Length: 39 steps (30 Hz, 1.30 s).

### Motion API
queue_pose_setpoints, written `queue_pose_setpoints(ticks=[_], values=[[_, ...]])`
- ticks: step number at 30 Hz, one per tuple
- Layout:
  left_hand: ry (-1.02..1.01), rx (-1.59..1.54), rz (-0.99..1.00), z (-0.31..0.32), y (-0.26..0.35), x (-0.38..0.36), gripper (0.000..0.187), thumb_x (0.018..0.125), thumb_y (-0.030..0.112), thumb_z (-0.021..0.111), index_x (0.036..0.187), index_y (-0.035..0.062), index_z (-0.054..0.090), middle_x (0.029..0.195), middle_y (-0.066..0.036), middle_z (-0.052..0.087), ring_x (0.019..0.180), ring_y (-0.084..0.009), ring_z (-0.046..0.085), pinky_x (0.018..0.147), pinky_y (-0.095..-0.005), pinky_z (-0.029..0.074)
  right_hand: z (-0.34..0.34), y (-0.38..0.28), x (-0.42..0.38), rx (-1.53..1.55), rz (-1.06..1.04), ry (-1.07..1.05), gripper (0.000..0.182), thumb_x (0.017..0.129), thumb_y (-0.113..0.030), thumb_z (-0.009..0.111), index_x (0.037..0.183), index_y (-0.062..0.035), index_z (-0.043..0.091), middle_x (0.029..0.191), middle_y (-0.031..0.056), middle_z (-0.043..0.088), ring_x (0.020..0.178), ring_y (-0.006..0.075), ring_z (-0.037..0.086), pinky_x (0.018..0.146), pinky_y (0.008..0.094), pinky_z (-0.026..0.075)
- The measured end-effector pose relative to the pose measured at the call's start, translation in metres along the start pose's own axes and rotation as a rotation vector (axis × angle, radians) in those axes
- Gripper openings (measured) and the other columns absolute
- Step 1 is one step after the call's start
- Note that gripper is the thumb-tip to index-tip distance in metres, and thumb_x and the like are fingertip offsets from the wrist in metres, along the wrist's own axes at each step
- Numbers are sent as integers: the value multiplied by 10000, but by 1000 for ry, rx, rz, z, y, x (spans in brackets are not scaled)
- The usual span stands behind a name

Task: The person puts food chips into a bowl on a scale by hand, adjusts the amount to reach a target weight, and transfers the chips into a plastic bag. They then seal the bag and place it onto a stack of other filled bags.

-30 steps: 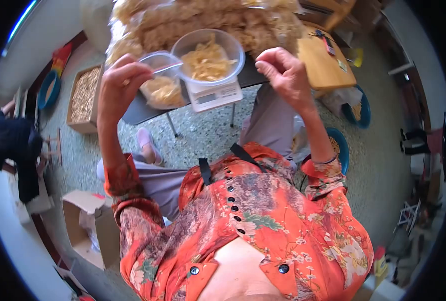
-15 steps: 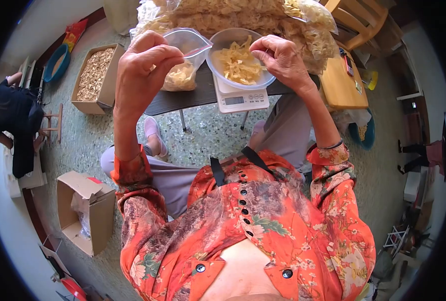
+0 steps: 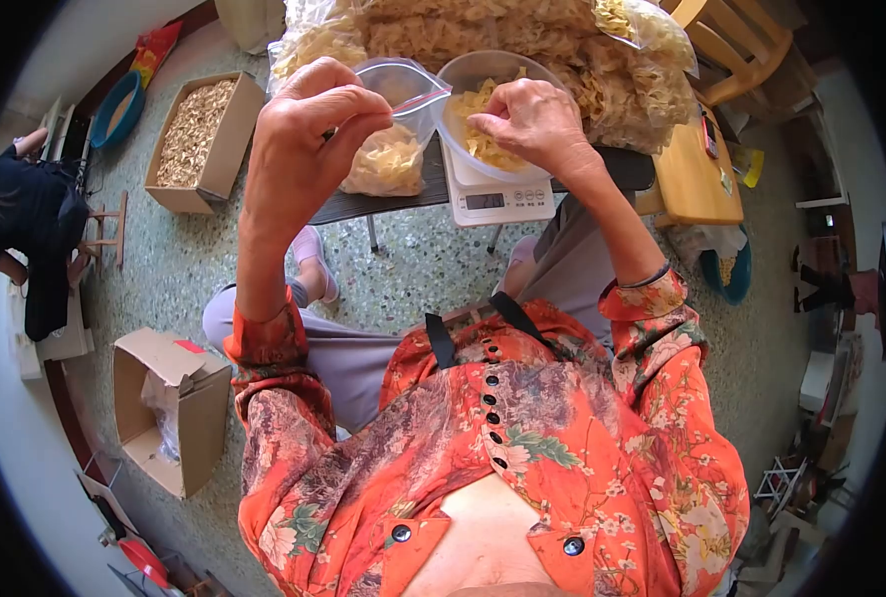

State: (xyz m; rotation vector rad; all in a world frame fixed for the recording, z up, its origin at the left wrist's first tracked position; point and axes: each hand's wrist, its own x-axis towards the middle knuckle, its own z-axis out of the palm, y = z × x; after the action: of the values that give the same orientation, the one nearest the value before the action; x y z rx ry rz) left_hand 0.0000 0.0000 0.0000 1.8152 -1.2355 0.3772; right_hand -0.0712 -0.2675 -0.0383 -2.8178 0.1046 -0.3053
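Head view. The zip bag point(image 3: 400, 82) is part filled: pale yellow flakes point(image 3: 388, 164) lie in its lower portion, while the upper portion is slack and the mouth unsealed. More flakes point(image 3: 481, 147) remain in the clear bowl point(image 3: 447, 117), which rests on a white scale point(image 3: 524, 205) with a lit display, digits unclear from here. The bag stands on the dark table point(image 3: 341, 207), just beside the bowl; its flakes look thin, crumpled and irregular, the film clear with a reddish zip line. Left hand point(image 3: 303, 149): thumb and fingers pinched narrow on the bag's upper edge. Right hand point(image 3: 534, 124): fingers bent over the bowl, tips hidden; whether they grip flakes cannot be told.
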Motion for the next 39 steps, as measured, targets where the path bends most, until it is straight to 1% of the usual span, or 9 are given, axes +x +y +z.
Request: queue_pose_setpoints(ticks=[1, 12, 15, 18, 21, 24, 25, 28, 39], values=[[-20, 35, 28, -1, 0, 0, 119, 809, 28, 803, 919, 4, 764, 854, -73, 630, 779, -178, 643, 682, -294, 509, 2, -1, 0, -26, 44, -58, 405, 830, -431, 733, 895, -34, 783, 867, 173, 736, 850, 332, 710, 802, 438, 552], [-54, 54, 0, -2, 0, 0, 111, 824, 30, 787, 929, 7, 761, 863, -81, 658, 785, -198, 660, 706, -313, 521, 5, 6, -1, 216, 34, 55, 340, 812, -353, 733, 890, -25, 780, 857, 154, 750, 793, 322, 725, 773, 416, 561], [-57, 57, 15, -3, 0, -2, 109, 837, 27, 773, 944, 7, 756, 882, -86, 666, 795, -204, 667, 713, -315, 524, 15, 2, 1, 30, 27, -13, 336, 808, -347, 737, 894, -25, 779, 844, 147, 748, 785, 325, 721, 762, 423, 558], [-63, 61, 27, -4, 1, -2, 107, 846, 26, 766, 951, 7, 754, 895, -88, 671, 801, -206, 671, 716, -316, 527, 26, 9, 8, -113, 4, 72, 322, 773, -376, 722, 890, -87, 804, 859, 147, 751, 852, 352, 722, 801, 448, 572], [-71, 61, 18, -3, 4, -4, 103, 851, 27, 763, 952, 9, 755, 899, -87, 673, 804, -204, 672, 716, -314, 528, 15, 17, 4, -36, 10, 52, 317, 790, -367, 737, 917, -85, 801, 823, 139, 746, 800, 318, 729, 765, 426, 576], [-70, 68, -6, 0, 5, -4, 98, 852, 31, 766, 949, 14, 757, 896, -82, 674, 804, -199, 672, 716, -309, 528, -1, 31, 0, 393, -3, 106, 216, 915, -227, 761, 934, -13, 757, 733, -11, 669, 650, 62, 569, 597, 261, 490], [-65, 77, -21, 1, 6, -4, 96, 852, 35, 770, 945, 17, 759, 895, -79, 674, 805, -195, 672, 716, -307, 528, -3, 35, -2, 389, -2, 107, 216, 915, -227, 761, 934, -13, 757, 733, -11, 669, 650, 62, 569, 597, 261, 490], [-14, 55, -7, 7, 1, -3, 90, 847, 39, 778, 933, 21, 762, 880, -72, 669, 802, -184, 672, 719, -299, 532, -10, 37, -5, 759, 46, 110, 208, 929, -231, 772, 941, -23, 773, 777, 12, 725, 642, 58, 616, 585, 235, 506], [40, 53, 46, 14, -3, -5, 88, 820, 23, 790, 903, 28, 760, 843, -67, 656, 770, -186, 664, 681, -304, 532, -38, 10, -6, 790, 17, 328, 155, 932, -191, 777, 927, -40, 744, 764, -15, 709, 606, 30, 610, 551, 207, 484]])
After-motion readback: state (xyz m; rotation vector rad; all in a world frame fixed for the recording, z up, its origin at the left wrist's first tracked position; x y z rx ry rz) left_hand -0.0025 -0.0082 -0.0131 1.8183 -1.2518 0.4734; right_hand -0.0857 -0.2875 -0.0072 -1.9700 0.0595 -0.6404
